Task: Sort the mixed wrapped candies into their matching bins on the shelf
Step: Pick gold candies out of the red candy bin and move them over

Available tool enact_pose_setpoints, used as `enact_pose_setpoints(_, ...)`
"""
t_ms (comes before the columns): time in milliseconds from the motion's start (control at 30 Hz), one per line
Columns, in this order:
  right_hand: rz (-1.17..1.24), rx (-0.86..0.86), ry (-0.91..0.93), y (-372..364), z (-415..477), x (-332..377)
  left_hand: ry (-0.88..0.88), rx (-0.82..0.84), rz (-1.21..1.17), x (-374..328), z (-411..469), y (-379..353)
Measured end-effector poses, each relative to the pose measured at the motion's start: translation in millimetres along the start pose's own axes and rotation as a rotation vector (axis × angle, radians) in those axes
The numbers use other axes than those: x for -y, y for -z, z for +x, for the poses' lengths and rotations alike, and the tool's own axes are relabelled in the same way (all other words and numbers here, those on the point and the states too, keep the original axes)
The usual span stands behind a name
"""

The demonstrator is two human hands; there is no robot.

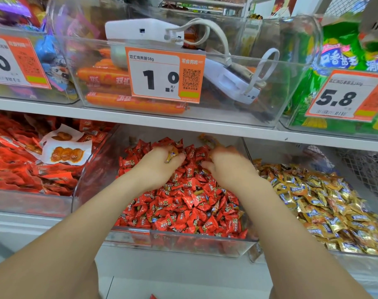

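A clear bin [183, 240] on the lower shelf is full of red wrapped candies [183, 203], with a few gold ones mixed in. Both my hands are deep in it at the back. My left hand [160, 162] has its fingers curled round a gold wrapped candy [170, 156]. My right hand [224, 162] digs into the red candies with curled fingers; gold wrappers show just beyond its fingertips, and what it holds is hidden. To the right, a second clear bin [356, 262] holds gold wrapped candies [317, 203].
A bin of red snack packets [22, 167] stands on the left. The shelf above carries a bin of orange sausages [110, 76] with white devices, a 1.0 price tag [165, 75], and green packets [343, 61] behind a 5.8 tag. The shelf edge [183, 124] overhangs my hands.
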State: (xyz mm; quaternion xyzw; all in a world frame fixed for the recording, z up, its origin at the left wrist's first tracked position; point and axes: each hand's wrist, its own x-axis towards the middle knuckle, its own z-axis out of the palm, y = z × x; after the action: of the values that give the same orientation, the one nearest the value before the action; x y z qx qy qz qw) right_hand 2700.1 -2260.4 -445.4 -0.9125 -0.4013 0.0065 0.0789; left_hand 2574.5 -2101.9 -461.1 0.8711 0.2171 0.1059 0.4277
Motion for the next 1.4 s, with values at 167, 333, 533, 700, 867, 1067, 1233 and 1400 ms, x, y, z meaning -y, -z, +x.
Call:
enact_pose_setpoints(167, -0.183, 0.067, 0.043, -15.7, 3.0, 9.2, 0.005, -0.016, 0.387, 12.7, -2.1, 8.8)
enact_pose_setpoints(333, -0.211, 0.077, 0.013, -15.4, 5.8, 19.6, 0.024, 0.035, 0.69, 17.3, -10.2, 7.8)
enact_pose_setpoints(533, 0.12, 0.106, -0.003, -2.6, 3.1, 5.4, 0.108, 0.137, 0.767, 9.5, -9.4, 4.6)
enact_pose_setpoints(700, 0.289, -0.025, -0.003, 6.6, -20.5, 1.6, 0.063, 0.105, 0.848, 5.2, -13.6, -0.7)
enact_pose_setpoints(867, 0.35, -0.091, 0.014, 6.9, -38.7, 2.3, 0.028, 0.073, 0.876, 7.8, -19.0, 0.8)
enact_pose_setpoints(1067, 0.38, -0.09, 0.036, 9.1, -45.0, 4.6, 0.066, 0.079, 0.794, 19.5, -21.8, 7.9)
enact_pose_setpoints(1233, 0.371, -0.082, 0.042, 6.4, -45.2, 8.7, 0.036, 0.093, 0.782, 20.2, -20.9, 4.6)
enact_pose_setpoints(1400, 0.355, -0.102, 0.007, 5.0, -42.7, 9.7, -0.001, 0.09, 0.583, 24.4, -15.0, 8.8)
